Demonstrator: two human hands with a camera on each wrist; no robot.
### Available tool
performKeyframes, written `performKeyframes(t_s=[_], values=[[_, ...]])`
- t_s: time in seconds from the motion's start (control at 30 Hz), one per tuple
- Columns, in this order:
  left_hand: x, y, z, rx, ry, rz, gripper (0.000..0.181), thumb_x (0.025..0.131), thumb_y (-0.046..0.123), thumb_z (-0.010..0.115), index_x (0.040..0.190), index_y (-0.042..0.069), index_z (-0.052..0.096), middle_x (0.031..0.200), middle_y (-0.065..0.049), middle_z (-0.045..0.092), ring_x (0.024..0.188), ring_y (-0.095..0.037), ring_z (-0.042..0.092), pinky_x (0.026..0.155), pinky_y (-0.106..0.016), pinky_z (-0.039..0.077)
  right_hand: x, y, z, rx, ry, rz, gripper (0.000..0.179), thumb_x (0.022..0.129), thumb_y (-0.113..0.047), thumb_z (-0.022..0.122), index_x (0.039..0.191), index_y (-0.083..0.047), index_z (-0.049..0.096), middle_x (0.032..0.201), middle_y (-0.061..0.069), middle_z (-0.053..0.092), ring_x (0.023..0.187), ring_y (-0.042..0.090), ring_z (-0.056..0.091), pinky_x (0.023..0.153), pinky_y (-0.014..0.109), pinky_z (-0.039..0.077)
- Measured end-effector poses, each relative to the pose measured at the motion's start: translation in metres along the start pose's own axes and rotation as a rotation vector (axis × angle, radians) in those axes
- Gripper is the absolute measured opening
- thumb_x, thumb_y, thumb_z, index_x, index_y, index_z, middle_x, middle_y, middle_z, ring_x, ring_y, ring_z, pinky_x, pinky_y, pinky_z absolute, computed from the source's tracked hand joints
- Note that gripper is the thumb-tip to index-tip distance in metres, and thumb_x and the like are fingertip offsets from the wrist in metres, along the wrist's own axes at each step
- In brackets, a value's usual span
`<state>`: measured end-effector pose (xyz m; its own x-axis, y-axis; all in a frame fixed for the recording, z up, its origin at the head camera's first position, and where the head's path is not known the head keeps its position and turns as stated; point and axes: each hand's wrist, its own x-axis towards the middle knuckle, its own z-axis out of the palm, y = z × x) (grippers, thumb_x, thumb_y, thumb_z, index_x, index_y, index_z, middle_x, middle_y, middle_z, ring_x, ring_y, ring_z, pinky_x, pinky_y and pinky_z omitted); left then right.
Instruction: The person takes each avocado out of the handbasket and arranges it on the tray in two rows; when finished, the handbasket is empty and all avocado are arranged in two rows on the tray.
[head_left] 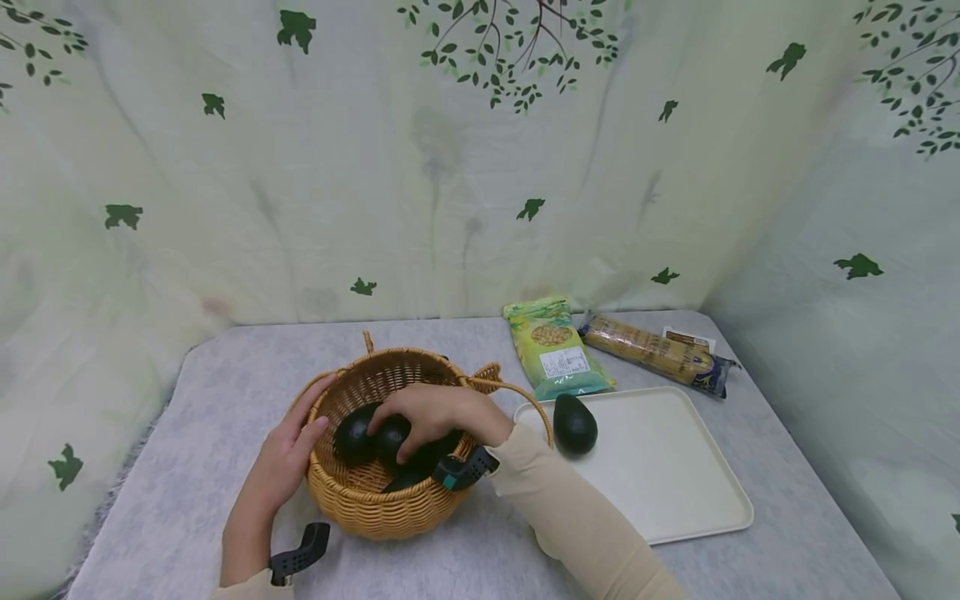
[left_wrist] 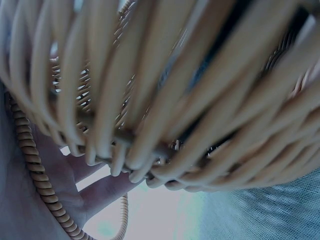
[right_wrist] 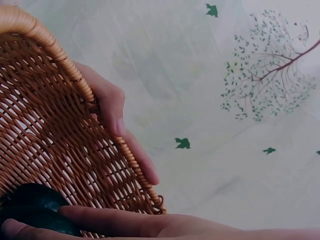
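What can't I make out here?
Head view: how many dark fruits lie in the basket; right-hand grip covers some.
Head view: fine print on the green bag; too small.
Head view: near-left corner of the tray; right sleeve hides it.
Left wrist: basket contents; blurred wicker blocks them.

Head view evenly lit; left wrist view blurred, bluish.

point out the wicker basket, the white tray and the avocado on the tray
wicker basket [head_left: 384, 515]: head view, on its outer front wall
white tray [head_left: 663, 471]: head view, on its bare surface
avocado on the tray [head_left: 576, 427]: head view, mid-body
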<state>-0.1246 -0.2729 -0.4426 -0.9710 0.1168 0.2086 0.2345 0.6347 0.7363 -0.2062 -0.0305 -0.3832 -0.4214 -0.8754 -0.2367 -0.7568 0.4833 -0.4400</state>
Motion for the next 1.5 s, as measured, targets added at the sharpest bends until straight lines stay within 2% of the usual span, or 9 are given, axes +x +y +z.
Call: performKeyframes(t_s=[0.47,0.77,0.97,1.17,1.5], values=[[0.0,-0.001,0.001,0.011,0.011,0.007,0.055,0.11,0.026,0.045,0.162,0.037,0.031,0.165,-0.015,0.035,0.142,-0.053,0.041,0.102,-0.081,0.034,0.001,0.0,0.0,-0.024,0.007,-0.001,0.051,0.092,-0.032,0.08,0.14,-0.024,0.065,0.144,-0.005,0.062,0.132,0.009,0.056,0.11,0.023,0.043],[0.0,-0.001,0.001,0.015,0.013,0.015,0.056,0.11,0.026,0.046,0.163,0.036,0.031,0.165,-0.016,0.035,0.141,-0.053,0.042,0.102,-0.08,0.035,0.0,-0.003,-0.001,-0.047,0.029,0.017,0.051,0.09,-0.034,0.081,0.139,-0.025,0.067,0.138,-0.008,0.066,0.125,0.009,0.061,0.107,0.025,0.047],[0.0,-0.001,0.0,0.012,0.012,0.022,0.056,0.11,0.025,0.046,0.163,0.034,0.031,0.165,-0.016,0.035,0.142,-0.052,0.041,0.103,-0.08,0.034,-0.003,-0.004,-0.001,-0.046,0.071,-0.006,0.051,0.091,-0.035,0.08,0.139,-0.024,0.068,0.138,-0.009,0.066,0.124,0.007,0.061,0.105,0.024,0.047],[0.0,-0.001,0.0,0.022,0.001,-0.003,0.056,0.11,0.028,0.045,0.163,0.037,0.029,0.166,-0.016,0.034,0.142,-0.053,0.041,0.103,-0.08,0.034,-0.008,-0.006,-0.003,-0.033,0.139,-0.018,0.05,0.09,-0.039,0.08,0.137,-0.024,0.069,0.135,-0.01,0.068,0.121,0.005,0.063,0.102,0.021,0.048],[0.0,-0.002,0.0,0.0,-0.003,0.003,0.056,0.111,0.026,0.046,0.163,0.038,0.029,0.166,-0.014,0.033,0.143,-0.052,0.04,0.103,-0.08,0.035,-0.018,-0.008,-0.007,-0.016,0.216,-0.04,0.05,0.091,-0.042,0.078,0.137,-0.023,0.068,0.136,-0.009,0.068,0.122,0.004,0.063,0.104,0.021,0.047]])
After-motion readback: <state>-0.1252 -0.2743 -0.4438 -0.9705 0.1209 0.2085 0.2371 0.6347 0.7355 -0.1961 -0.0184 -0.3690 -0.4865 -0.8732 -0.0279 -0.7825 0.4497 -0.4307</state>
